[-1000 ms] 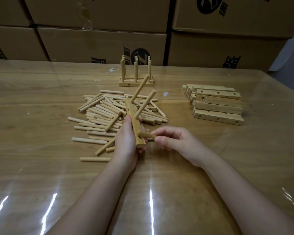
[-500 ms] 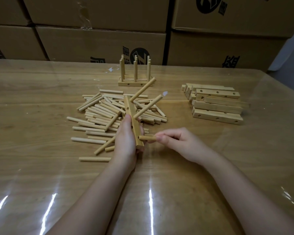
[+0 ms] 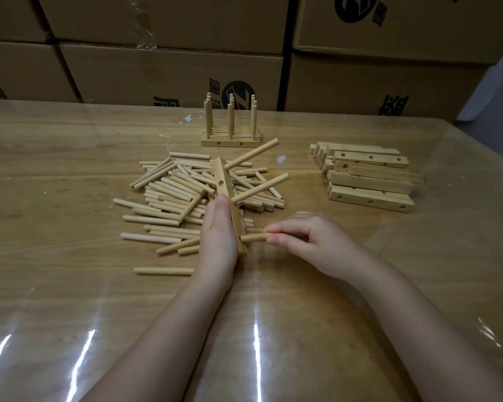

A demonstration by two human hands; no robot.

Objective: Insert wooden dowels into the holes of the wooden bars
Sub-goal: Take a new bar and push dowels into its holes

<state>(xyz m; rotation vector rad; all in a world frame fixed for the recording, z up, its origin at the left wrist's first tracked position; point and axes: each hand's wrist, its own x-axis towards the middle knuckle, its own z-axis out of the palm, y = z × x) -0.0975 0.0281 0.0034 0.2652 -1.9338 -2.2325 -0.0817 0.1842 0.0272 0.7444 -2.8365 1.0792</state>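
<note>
The job is partway through. Over the near edge of the pile of loose dowels (image 3: 169, 198), the left hand (image 3: 218, 236) holds one bar (image 3: 224, 181) tilted on end. Its grip is wrapped round the lower half. Two dowels (image 3: 262, 188) already sit in the bar's upper holes and slant away to the right. The right hand (image 3: 311, 245), just right of the pile, has its grip closed in a fingertip pinch on a third dowel (image 3: 254, 237). The tip of that dowel is at the bar's lowest hole. I cannot tell how deep it has gone, and it probably needs pushing home.

Beyond the pile stand the finished bars (image 3: 230, 134), each with three upright dowels. Well to the right of the pile lies a stack of bars (image 3: 369, 181) whose holes are empty, so a good share of the work looks to be left. The pile has plenty of dowels for it.

The surface (image 3: 70, 285) is wood-grained under a clear glossy sheet that throws glare on the near side of the pile. Cardboard boxes (image 3: 172, 74) are stacked along the far side. Nothing blocks the hands. The two slanting dowels hang over the pile and could catch on it if the bar is laid down carelessly.
</note>
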